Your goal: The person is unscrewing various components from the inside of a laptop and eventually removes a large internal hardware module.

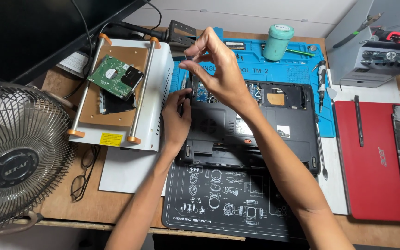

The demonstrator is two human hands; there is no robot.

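Hands at work over an opened laptop (255, 125).
Right hand (218, 69) pinches a small screw; left hand (177, 118) grips a screwdriver (190, 85), steadying it upright.

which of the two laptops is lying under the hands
The black laptop, opened up on the mats, lies under both hands. The red laptop sits closed off to the right, untouched.

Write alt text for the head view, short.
A person's two bare hands work over an opened black laptop base lying upside down on a workbench: the right hand pinches a thin screwdriver upright, the left hand rests on the laptop's left edge. A bare hard drive lies on a white box left; a red laptop lid right.
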